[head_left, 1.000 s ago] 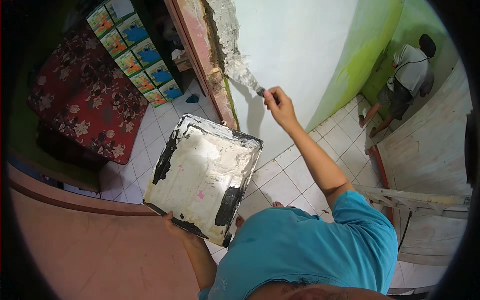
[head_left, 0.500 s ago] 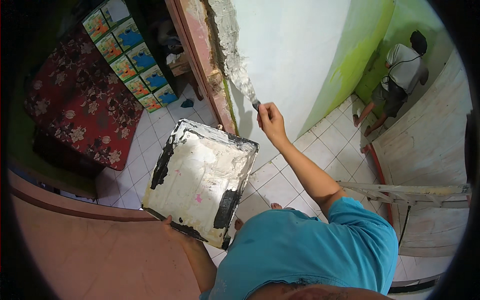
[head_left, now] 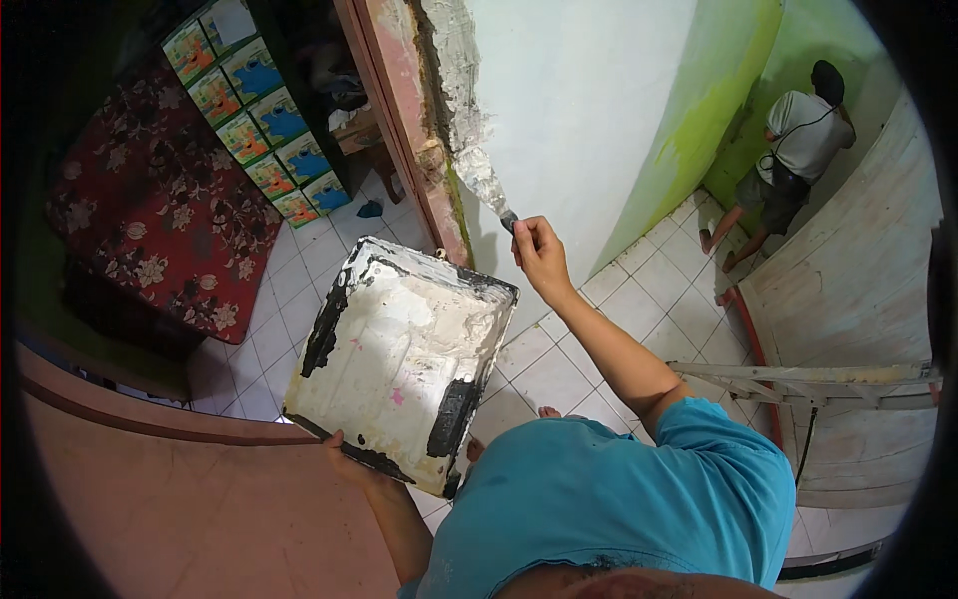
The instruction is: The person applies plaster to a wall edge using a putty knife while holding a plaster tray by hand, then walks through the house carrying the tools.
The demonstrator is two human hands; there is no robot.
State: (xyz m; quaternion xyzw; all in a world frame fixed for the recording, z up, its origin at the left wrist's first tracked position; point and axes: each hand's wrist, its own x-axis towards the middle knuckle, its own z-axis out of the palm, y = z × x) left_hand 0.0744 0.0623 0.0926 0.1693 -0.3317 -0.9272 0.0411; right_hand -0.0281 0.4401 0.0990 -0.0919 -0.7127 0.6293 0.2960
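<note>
My right hand (head_left: 540, 258) grips the dark handle of a putty knife (head_left: 484, 184), whose blade is smeared with whitish filler. The blade lies at the wall edge, at the lower end of a rough grey-white strip of filler (head_left: 459, 85) beside the door frame. Below it, my left hand (head_left: 351, 461) holds a square paint tray (head_left: 384, 364) by its near edge, the thumb over the rim and the other fingers hidden underneath. Pale filler is spread over the tray's far half, and its borders have black patches.
A reddish door frame (head_left: 399, 130) stands left of the wall. Further left are a red floral mattress (head_left: 165, 215) and a cabinet with picture panels (head_left: 261, 100). Another person (head_left: 798, 140) faces the green wall at far right. A ladder (head_left: 798, 374) stands at right.
The putty knife and my right hand have shifted slightly down. The other person's arm has risen toward the wall. The tray stays nearly still.
</note>
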